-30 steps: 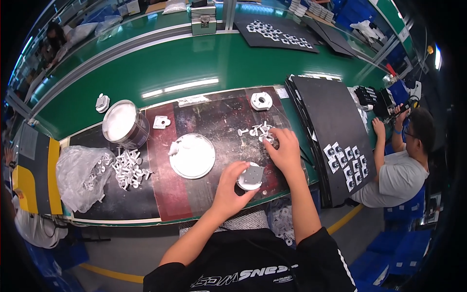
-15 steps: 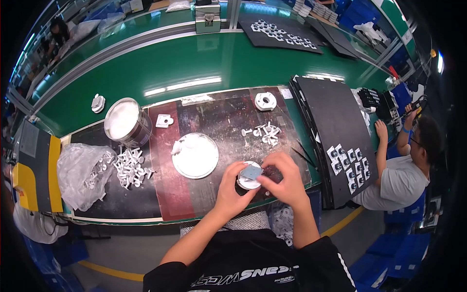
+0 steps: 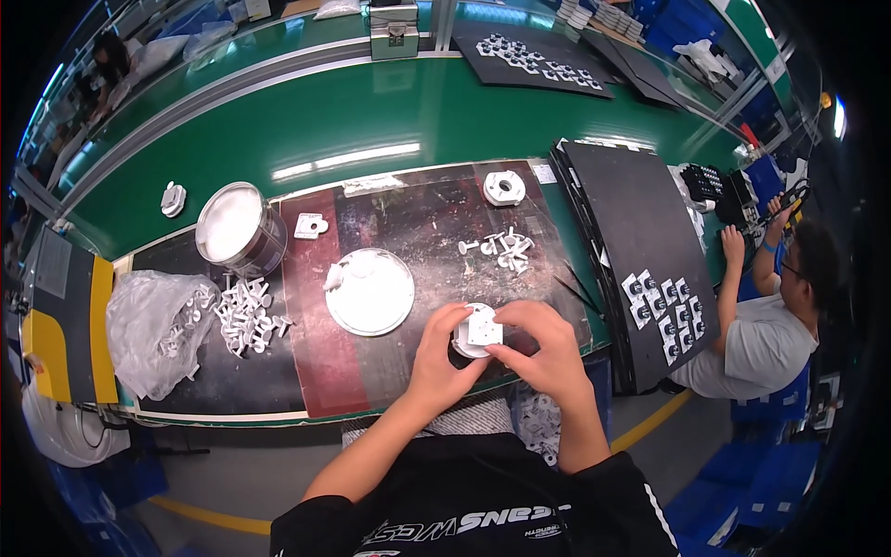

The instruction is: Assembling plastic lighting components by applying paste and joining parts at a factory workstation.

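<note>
Near the table's front edge, my left hand (image 3: 444, 353) curls round the left side of a round white piece (image 3: 467, 347). A small square white plate (image 3: 485, 329) with little holes lies over that piece. From the right, my right hand (image 3: 549, 351) pinches the plate's edge between thumb and fingers. Both hands are closed; the undersides of the plate and round piece are hidden. Beyond them lie several white mushroom-shaped plastic pins (image 3: 509, 251). To the left is a round white lid (image 3: 369, 295) with white paste on it.
Left stand an open tin of white paste (image 3: 232, 227), a heap of white pins (image 3: 249, 316) and a clear plastic bag (image 3: 158, 325). A white ring-shaped block (image 3: 504, 188) sits farther back. Stacked black boards (image 3: 631, 241) carry small parts at right; a co-worker (image 3: 761, 316) sits beyond.
The square plate, bluish-grey before, now shows a bright white face and sits slightly differently between my hands. My fingers have shifted a little around it. The whole view has moved slightly.
</note>
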A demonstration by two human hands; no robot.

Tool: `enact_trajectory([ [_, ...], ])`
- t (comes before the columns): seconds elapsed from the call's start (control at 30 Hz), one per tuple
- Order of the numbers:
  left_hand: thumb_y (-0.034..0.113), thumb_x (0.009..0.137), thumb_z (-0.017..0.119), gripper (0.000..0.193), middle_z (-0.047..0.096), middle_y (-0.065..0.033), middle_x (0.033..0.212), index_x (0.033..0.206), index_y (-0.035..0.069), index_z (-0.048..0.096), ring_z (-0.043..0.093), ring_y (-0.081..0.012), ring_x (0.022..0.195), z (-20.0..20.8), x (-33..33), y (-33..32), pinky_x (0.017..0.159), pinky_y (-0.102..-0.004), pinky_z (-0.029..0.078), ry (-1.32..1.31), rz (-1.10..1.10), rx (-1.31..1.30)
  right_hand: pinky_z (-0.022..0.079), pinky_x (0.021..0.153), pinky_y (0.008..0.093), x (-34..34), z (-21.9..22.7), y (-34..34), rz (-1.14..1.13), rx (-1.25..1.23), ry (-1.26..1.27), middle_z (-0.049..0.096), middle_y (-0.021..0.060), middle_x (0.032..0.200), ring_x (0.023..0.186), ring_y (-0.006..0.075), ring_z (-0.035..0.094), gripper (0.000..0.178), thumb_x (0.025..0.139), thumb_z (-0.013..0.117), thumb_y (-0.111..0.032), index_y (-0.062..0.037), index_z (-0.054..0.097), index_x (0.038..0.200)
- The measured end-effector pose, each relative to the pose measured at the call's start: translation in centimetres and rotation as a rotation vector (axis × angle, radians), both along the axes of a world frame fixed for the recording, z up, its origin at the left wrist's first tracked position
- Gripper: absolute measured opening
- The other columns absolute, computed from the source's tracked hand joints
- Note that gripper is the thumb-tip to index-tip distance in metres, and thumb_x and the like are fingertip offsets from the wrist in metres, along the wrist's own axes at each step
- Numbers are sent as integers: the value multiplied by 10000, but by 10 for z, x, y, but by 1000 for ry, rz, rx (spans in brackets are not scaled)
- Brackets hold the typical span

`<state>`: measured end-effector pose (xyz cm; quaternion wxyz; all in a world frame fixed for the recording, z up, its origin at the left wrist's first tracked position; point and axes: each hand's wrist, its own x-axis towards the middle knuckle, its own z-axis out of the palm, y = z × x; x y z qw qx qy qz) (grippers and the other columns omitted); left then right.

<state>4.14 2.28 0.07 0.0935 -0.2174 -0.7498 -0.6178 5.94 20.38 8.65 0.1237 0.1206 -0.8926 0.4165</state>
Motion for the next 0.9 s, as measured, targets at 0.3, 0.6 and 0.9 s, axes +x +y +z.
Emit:
enact_trajectory([
  [0.3, 71, 754, 880, 704, 570, -201, 1387, 1369, 83, 537, 578, -403, 1294, -4, 0, 0, 1073, -453, 494, -58, -14, 23, 518, 928, 411, 2, -8, -1, 17, 118, 1, 701, 67, 1149, 1043, 268, 665, 293, 826, 816, -174, -143, 789, 1116],
  [0.6, 73, 739, 889, 655, 601, -201, 1347, 1316, 85, 578, 609, -401, 1251, -4, 2, -1, 1035, -454, 521, 10, 18, 1, 523, 908, 411, 6, -13, -3, 25, 110, 4, 698, 70, 1124, 1025, 269, 669, 267, 823, 823, -180, -139, 801, 1086],
  [0.9, 70, 722, 894, 532, 596, -156, 1294, 1210, 106, 685, 641, -333, 1182, 0, 7, -1, 969, -420, 558, 22, 70, -10, 539, 903, 419, 6, -29, -2, 42, 82, 79, 704, 96, 1173, 1041, 287, 672, 244, 820, 828, -168, -111, 794, 1055],
])
